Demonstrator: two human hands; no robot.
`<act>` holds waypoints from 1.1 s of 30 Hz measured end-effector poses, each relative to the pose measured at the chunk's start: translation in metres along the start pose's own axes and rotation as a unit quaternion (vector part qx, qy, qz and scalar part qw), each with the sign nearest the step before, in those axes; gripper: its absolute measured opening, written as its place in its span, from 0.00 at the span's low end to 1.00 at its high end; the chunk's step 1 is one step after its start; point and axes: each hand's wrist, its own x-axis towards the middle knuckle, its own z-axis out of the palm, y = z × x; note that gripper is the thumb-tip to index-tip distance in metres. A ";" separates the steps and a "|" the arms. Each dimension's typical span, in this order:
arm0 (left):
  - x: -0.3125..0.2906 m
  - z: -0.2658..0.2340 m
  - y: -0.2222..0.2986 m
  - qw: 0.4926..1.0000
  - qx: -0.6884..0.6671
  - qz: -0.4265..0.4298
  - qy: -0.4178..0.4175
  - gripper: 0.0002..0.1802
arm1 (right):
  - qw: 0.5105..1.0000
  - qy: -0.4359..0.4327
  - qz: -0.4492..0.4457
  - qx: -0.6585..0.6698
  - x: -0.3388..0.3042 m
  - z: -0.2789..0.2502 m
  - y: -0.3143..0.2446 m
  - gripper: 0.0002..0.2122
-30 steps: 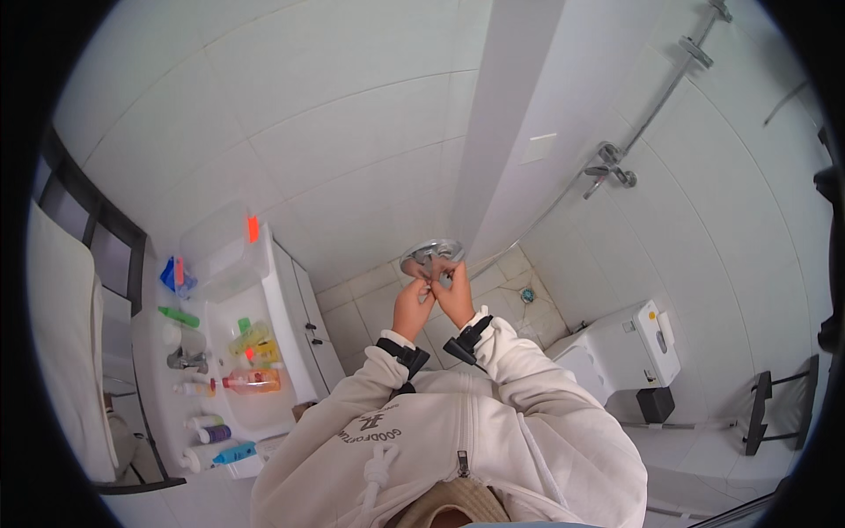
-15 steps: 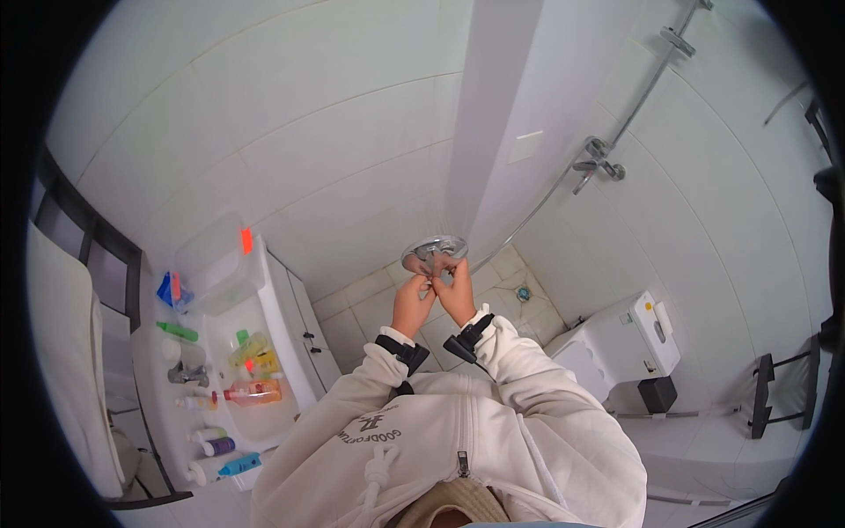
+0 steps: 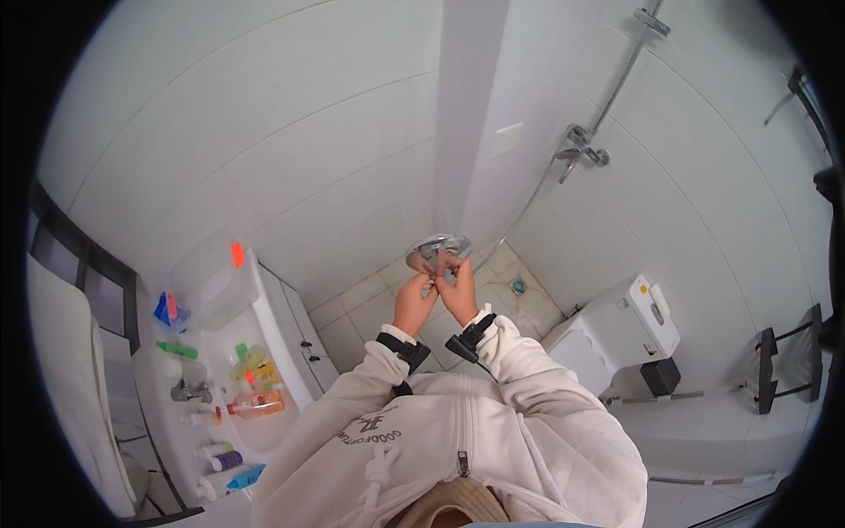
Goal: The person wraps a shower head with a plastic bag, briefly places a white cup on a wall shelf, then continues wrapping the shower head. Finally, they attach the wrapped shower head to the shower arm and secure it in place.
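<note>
Ahead of my body, both hands meet at the near side of a round, mirror-like chrome shower head (image 3: 437,241). The fingers of my left hand (image 3: 412,304) are bent into a pinch at its near edge. Close beside it, my right hand (image 3: 459,297) is also closed, thumb and fingers touching the chrome. My fingertips cover the part they grip, and the shiny surface reflects the hands. A thin shower hose (image 3: 530,209) comes down from the wall mixer (image 3: 576,151) and disappears near my right hand; where it ends is hidden.
At left, a white washbasin (image 3: 304,378) holds bottles, including an orange one (image 3: 257,404), and a clear plastic box (image 3: 207,283). A white toilet (image 3: 607,339) stands to the right. A floor drain (image 3: 518,287) lies beyond my hands, near the tiled wall corner.
The view has shifted slightly, so walls, mixer and toilet appear further left. My hands stay closed at the shower head in nearly the same pose.
</note>
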 end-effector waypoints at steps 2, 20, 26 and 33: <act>0.000 0.002 0.003 1.000 0.003 0.004 -0.007 0.13 | 1.000 0.005 0.008 -0.009 -0.001 -0.005 -0.001 0.22; 0.002 0.024 0.013 0.999 -0.011 0.025 -0.029 0.13 | 0.999 0.032 0.007 -0.032 -0.006 -0.031 -0.003 0.21; 0.004 0.032 0.014 0.999 -0.017 0.033 -0.039 0.13 | 0.999 0.043 0.009 -0.022 -0.008 -0.041 0.002 0.23; 0.005 0.040 0.017 0.997 -0.014 0.041 -0.057 0.13 | 0.998 0.063 0.008 -0.030 -0.011 -0.049 0.002 0.21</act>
